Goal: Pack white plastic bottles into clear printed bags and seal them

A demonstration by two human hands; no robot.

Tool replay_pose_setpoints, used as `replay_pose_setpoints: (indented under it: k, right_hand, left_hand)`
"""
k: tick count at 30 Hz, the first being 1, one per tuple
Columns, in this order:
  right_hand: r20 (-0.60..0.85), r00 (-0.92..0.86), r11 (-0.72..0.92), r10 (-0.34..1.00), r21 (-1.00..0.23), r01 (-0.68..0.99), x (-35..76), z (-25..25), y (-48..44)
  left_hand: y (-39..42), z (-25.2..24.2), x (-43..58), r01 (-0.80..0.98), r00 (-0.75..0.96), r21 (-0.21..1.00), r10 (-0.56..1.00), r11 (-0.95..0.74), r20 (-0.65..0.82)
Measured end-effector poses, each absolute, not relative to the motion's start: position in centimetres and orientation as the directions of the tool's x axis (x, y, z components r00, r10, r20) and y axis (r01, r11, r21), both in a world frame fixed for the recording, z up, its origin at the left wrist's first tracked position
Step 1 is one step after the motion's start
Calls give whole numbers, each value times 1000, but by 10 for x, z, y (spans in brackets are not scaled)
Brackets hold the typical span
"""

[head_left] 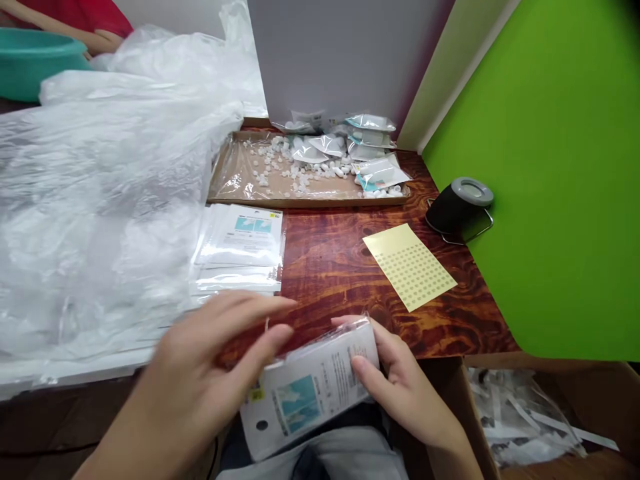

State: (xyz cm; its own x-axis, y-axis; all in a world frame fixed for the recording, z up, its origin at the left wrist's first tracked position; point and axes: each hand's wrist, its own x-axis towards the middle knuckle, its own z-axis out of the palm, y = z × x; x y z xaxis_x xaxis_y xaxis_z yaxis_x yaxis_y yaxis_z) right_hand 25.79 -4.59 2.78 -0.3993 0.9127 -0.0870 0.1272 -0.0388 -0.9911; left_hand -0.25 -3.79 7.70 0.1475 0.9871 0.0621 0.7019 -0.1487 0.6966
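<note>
My right hand [400, 377] grips one end of a white printed package [330, 383] in clear plastic, thumb on its front. The package is tilted above my lap, with a blue picture, a yellow mark and a dark round spot on it. My left hand [220, 360] hovers over the package's other end, slightly blurred, thumb and fingers apart with nothing visible between them. Beyond my left hand lies a stack of similar flat printed packages [240, 240]. A yellow sticker sheet [410, 267] rests on the wooden table to the right.
A shallow cardboard tray [240, 193] holds small white pieces and several filled packets [383, 172]. Clear plastic sheeting [115, 220] covers the left side. A dark cylinder with a grey top [460, 207] stands by the green panel [560, 167]. Plastic scraps [520, 420] lie in a box below. Another person's arm [65, 30] is near a teal basin [40, 63].
</note>
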Motion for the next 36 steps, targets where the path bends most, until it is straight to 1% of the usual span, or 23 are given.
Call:
replay_pose_setpoints:
  k: [1,2,4,7,10,14,17,20,23,27,29,32,34,36]
  right_hand:
    - [-76,-412,-7,908,-986,166,257,29,-47]
    - [-69,-424,16,903,-981,194,257,30,-47]
    - [-67,-440,37,895,-974,224,255,31,-47]
    - [-59,-442,57,895,-968,244,254,32,-47]
    - [-44,-451,92,891,-957,275,253,31,-45]
    - [-53,-471,108,880,-945,308,254,29,-44]
    - [-15,-537,144,843,-957,252,257,29,-44]
    - [40,-569,181,821,-964,194,258,32,-43]
    - [67,-574,216,816,-957,196,255,33,-41]
    - [48,-606,220,794,-952,213,251,31,-42]
    - [22,-596,208,802,-947,245,250,30,-43]
    - [-47,-558,149,829,-942,302,248,30,-42]
    - [-92,-494,80,865,-945,316,244,32,-40]
    - [-114,-382,7,917,-954,300,237,36,-38]
  left_hand:
    - [-26,81,12,649,312,738,949,-184,-38]
    - [-16,84,25,608,431,777,890,-164,-149]
    - [-3,85,39,549,525,832,807,-78,-270]
    - [-1,82,39,523,508,847,763,97,-400]
    - [-5,78,32,499,470,848,766,178,-438]
    - [-11,68,32,353,462,893,778,280,-426]
    - [-18,61,33,253,458,901,777,352,-432]
    - [-26,61,31,273,434,902,794,335,-426]
    - [-30,64,29,317,409,903,817,289,-405]
    - [-32,64,28,318,417,908,820,272,-391]
    - [-35,61,28,348,424,910,828,226,-368]
    - [-41,57,29,438,389,897,885,67,-256]
    - [-46,53,32,519,354,854,919,-38,-174]
    - [-49,49,35,609,334,783,936,-124,-112]
